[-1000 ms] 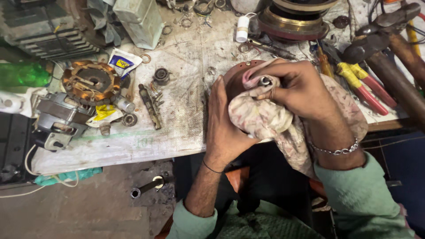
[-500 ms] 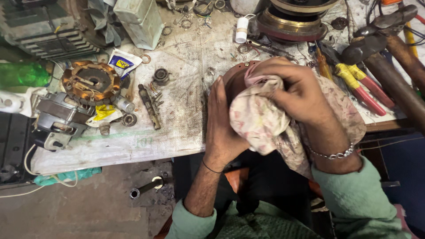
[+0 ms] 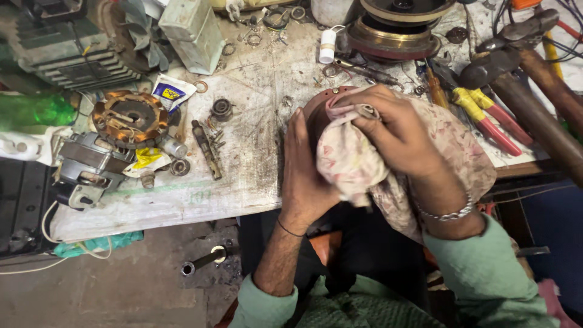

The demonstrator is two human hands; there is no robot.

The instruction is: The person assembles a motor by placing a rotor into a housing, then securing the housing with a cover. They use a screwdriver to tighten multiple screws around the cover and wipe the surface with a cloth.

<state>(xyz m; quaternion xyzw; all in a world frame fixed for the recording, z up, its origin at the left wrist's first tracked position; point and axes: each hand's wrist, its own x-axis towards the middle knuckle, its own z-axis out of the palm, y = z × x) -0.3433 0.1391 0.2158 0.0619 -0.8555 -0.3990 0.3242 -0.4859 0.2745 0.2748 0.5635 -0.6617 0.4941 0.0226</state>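
The left hand lies flat, its fingers stretched and pressed against the side of a round reddish-brown metal part, which is held at the near edge of the desk, in front of the person. The right hand has its fingers closed around a pale cloth with a pink pattern and pushes this cloth onto the top of the part; the cloth hides most of the part and hangs down over the right wrist. On the left side of the desk a small white sachet with a blue and yellow label leans near a round stator with copper windings. Just below the stator lies a crumpled yellow wrapper, beside a grey motor housing. A small white tube stands upright at the far side, near a large round pulley. A pale green rectangular box stands at the far left. Pliers with yellow and red handles lie to the right of the hands. A green plastic bottle lies at the left edge.
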